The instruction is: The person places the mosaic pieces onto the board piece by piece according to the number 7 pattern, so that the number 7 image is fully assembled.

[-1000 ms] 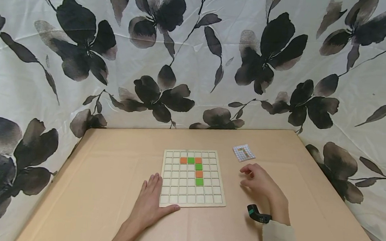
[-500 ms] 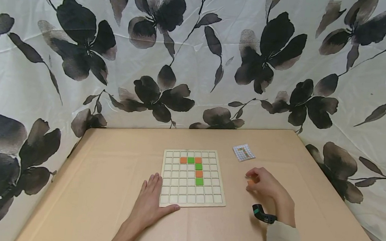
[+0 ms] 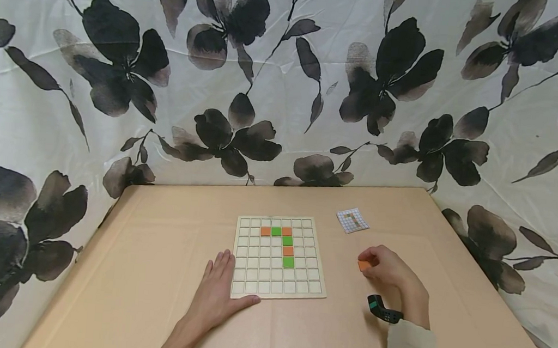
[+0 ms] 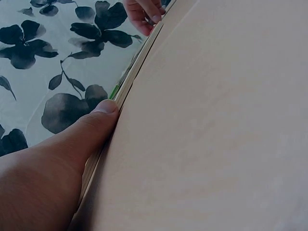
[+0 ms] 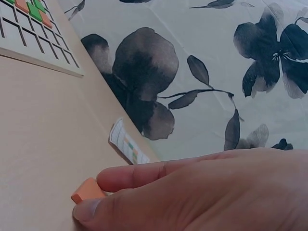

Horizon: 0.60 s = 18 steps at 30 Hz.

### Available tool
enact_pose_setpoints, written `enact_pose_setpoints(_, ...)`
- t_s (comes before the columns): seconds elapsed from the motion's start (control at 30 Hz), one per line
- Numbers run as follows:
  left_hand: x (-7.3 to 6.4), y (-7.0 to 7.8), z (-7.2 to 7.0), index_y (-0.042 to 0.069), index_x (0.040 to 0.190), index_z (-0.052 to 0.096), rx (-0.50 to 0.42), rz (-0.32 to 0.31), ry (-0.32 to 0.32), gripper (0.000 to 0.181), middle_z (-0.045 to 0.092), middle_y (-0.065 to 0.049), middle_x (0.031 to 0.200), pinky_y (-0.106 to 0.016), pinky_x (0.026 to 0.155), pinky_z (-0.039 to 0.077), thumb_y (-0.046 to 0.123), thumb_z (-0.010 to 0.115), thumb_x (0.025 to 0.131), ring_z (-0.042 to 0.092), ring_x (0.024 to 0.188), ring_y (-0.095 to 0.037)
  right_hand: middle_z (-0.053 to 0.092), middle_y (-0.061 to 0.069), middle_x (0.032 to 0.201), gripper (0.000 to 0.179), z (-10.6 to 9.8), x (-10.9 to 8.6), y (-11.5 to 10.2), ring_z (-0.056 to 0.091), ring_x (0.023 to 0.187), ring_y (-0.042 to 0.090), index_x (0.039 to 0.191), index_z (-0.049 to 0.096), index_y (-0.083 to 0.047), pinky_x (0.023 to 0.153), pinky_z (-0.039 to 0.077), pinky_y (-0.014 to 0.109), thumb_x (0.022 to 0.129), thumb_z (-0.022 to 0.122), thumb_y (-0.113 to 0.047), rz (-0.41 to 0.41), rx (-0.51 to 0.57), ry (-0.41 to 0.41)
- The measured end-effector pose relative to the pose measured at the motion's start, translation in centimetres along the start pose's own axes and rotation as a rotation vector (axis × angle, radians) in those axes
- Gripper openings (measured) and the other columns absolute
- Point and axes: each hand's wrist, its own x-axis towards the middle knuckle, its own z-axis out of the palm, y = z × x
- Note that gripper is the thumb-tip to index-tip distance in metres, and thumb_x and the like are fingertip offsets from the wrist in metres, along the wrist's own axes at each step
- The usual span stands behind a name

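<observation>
A pale wooden grid board (image 3: 251,276) lies on the table, with orange and green square tiles set in several cells, forming a bent line. My left hand (image 3: 217,289) rests at its lower left corner, fingers straight along the left side and thumb on the front edge. In the left wrist view that thumb (image 4: 91,122) touches the board's edge (image 4: 139,60). Right of the board, my right hand (image 3: 389,270) pinches an orange square tile (image 5: 86,191) between thumb and fingers. The tile sits low, close over the table, partly covered by the fingertips.
A small card (image 3: 352,221) printed with a coloured grid pattern lies beyond my right hand, near the back of the light wood table (image 3: 156,230). Floral fabric (image 3: 303,116) hangs behind the table and along its sides.
My right hand has moved slightly right and towards me, and an orange tile now shows between its fingertips. My left hand and the board have stayed in place.
</observation>
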Motion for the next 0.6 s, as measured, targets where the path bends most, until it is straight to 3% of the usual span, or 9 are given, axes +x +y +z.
enact_pose_setpoints(0.33,-0.04,0.0,0.05,-0.007,0.153,0.031,-0.015,-0.008,-0.005,0.124,0.028,-0.023,0.163,-0.053,0.128,0.017,0.082,0.064,0.073,0.021,0.154,-0.038,0.062,0.012,0.101,0.031,0.01,-0.01,0.1,0.054,0.093,0.024,0.114,0.066,0.001,0.079,0.053,0.033,0.085,0.075,-0.002,0.01,0.022,0.011)
enact_pose_setpoints(0.6,-0.01,-0.12,0.17,-0.007,0.153,0.031,-0.005,-0.002,0.0,0.125,0.028,-0.023,0.163,-0.053,0.128,0.017,0.083,0.062,0.073,0.022,0.154,-0.038,0.058,0.009,0.094,0.028,0.09,0.03,0.06,0.052,0.089,0.023,0.11,0.064,0.001,0.072,0.047,0.029,0.085,0.076,-0.004,0.029,0.043,0.02)
